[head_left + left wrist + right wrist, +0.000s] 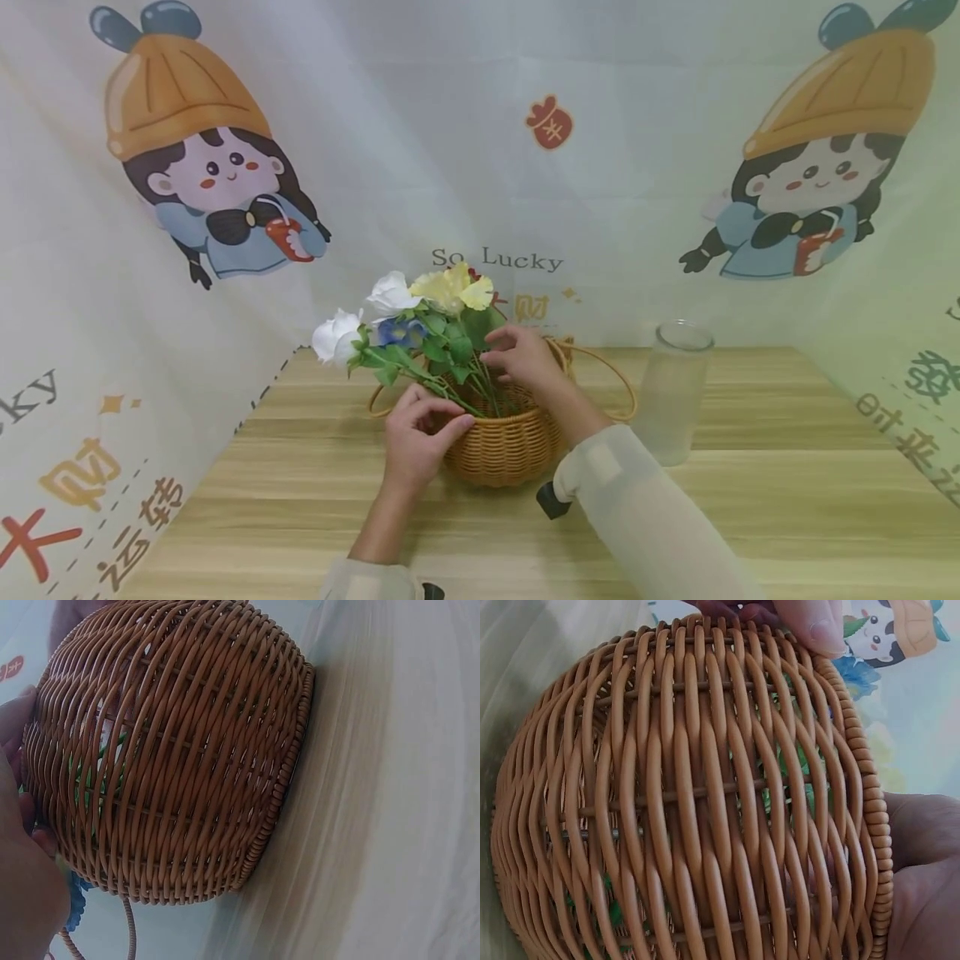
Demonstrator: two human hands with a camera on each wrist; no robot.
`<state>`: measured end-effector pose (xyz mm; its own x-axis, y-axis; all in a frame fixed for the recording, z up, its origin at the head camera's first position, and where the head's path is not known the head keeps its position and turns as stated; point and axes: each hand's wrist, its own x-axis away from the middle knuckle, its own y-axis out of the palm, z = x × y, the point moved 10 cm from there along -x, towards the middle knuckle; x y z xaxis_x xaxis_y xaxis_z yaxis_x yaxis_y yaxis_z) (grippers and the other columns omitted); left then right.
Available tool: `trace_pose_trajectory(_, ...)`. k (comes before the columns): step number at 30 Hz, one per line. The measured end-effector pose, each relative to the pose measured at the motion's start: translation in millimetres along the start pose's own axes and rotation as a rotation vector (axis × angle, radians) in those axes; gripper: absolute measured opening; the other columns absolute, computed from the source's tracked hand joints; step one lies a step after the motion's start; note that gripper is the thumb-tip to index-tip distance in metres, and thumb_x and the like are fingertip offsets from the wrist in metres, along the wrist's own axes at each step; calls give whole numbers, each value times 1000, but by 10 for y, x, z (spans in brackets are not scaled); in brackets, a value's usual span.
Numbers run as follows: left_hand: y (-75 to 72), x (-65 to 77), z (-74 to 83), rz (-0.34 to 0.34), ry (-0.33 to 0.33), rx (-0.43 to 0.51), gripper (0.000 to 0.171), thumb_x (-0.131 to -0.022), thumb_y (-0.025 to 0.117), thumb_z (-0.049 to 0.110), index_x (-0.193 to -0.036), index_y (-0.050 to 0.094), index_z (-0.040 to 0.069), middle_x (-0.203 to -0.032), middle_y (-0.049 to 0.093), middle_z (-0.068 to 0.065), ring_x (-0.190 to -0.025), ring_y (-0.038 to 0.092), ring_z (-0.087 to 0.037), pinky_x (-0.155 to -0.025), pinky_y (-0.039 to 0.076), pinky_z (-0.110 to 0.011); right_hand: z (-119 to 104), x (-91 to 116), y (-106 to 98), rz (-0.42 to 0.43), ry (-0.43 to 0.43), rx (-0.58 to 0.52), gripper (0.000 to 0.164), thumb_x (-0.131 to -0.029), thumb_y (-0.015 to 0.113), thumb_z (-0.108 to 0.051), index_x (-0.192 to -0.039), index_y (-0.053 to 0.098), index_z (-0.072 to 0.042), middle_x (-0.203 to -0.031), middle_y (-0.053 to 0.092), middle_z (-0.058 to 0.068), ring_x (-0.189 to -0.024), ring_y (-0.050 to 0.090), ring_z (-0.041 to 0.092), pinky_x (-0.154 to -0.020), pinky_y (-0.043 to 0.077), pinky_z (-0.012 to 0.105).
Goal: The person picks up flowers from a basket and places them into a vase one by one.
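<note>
A round wicker basket (501, 454) stands on the wooden table, and artificial flowers lean out of it to the left. Among them are a white rose (337, 337), a yellow flower (450, 289) and a blue flower (401, 333). My left hand (422, 429) grips the basket's near-left rim, thumb outside and fingers reaching inside by the stems (483, 383). Above the basket's right side, my right hand (528, 358) reaches toward the leaves and stems with loosely bent fingers. In the right wrist view, the wicker wall (690, 795) hides most of that hand's fingers.
A tall clear glass vase (678, 400) stands right of the basket. A thin wicker handle (626, 375) loops out from the basket's right side. Printed cloth (420, 167) hangs behind and beside the table (270, 500).
</note>
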<state>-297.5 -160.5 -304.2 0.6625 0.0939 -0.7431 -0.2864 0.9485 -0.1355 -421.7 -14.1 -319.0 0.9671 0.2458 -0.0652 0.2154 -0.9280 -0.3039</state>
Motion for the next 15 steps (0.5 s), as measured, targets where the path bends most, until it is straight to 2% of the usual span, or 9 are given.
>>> trace_pose_trajectory(8, 0, -2, -3, -4, -16, 6, 15, -68, 85, -5, -76, 72, -2, -71, 46, -20, -61, 42, -31, -53, 34, -26, 107, -11, 92, -77, 105, 4, 36, -92, 66, -5, -127, 59, -1, -111, 64, 13, -99, 62, 28, -81, 53, 44)
trace_pose_trajectory(11, 2, -2, 1, -7, -16, 4, 15, -68, 84, -5, -76, 72, -2, -71, 46, -20, -61, 42, -32, -53, 34, -25, 143, -25, 130, -109, 123, 0, 37, -91, 65, -2, -127, 60, 0, -103, 63, 11, -85, 60, 22, -75, 53, 40)
trace_pose_trajectory(15, -7, 0, 13, 1, -10, 7, 15, -68, 84, -6, -76, 72, -3, -71, 46, -21, -60, 41, -32, -53, 34, -25, 165, -27, 171, -149, 142, 3, 38, -91, 64, -1, -128, 59, 1, -89, 58, 7, -69, 48, 18, -66, 50, 36)
